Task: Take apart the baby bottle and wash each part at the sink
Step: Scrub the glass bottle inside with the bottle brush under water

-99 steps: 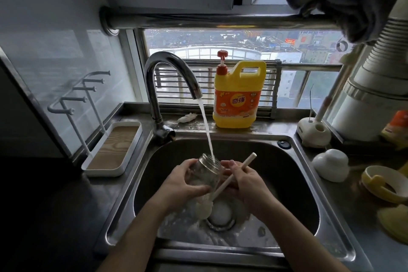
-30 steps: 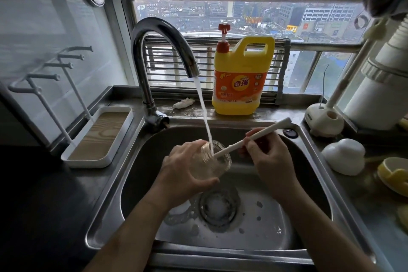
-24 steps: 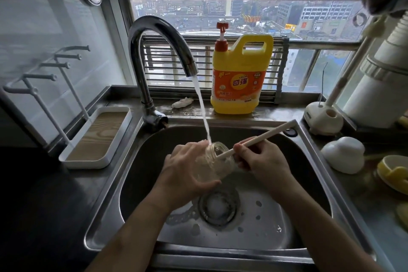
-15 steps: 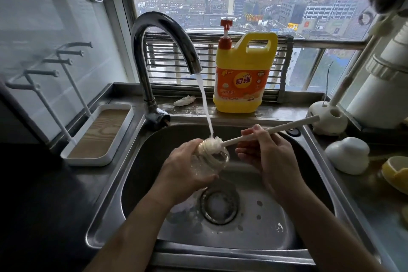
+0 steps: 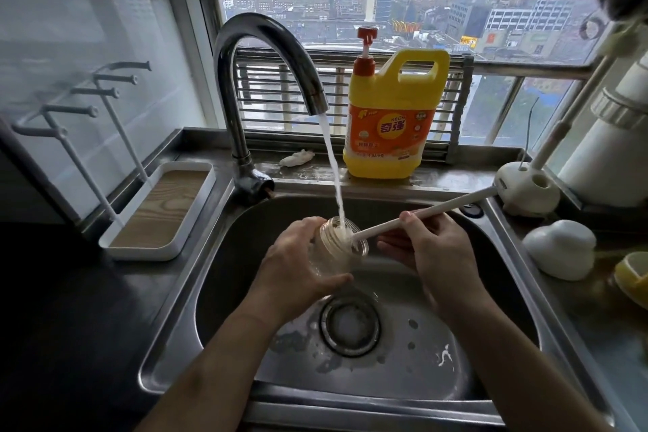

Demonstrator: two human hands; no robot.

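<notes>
Tilting clear bottle (image 5: 331, 251), brush (image 5: 420, 216) inside

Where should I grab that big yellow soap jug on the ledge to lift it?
Probably by the moulded loop handle at the top of the yellow soap jug, reaching in from the sink side. It stands upright, the opening faces you, and the red pump sits clear to its left.

Clear glass bottle (image 5: 335, 249) — tilted under running water — brush (image 5: 417, 216) inside.
</notes>
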